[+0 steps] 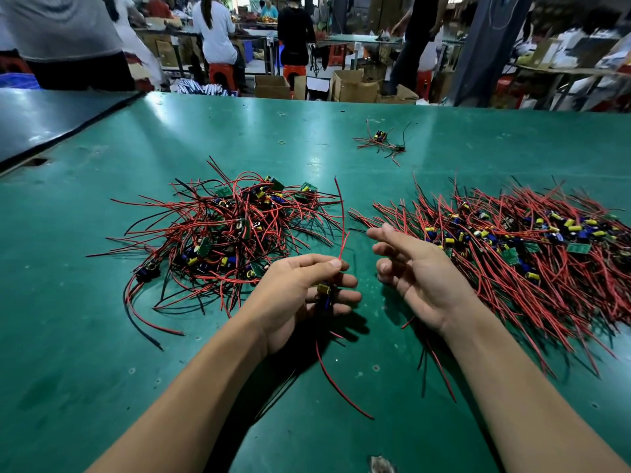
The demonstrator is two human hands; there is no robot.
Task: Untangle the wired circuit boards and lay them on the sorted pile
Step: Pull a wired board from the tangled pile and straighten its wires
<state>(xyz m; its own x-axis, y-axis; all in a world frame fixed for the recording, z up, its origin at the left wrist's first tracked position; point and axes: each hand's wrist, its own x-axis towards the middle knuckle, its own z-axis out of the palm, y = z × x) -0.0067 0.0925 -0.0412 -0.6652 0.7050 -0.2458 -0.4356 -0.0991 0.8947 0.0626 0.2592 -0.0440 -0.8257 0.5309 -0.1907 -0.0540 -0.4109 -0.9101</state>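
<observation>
Right of the tangled pile (222, 233), the left hand (297, 295) grips a red-wired circuit board (324, 291), mostly hidden in its grasp; the right hand (420, 274) is slack, empty.

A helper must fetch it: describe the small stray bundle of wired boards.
On the green table, look past the tangled pile, left, and the sorted pile, right. The stray bundle lies alone toward the far edge, tiny and touching neither pile.
</observation>
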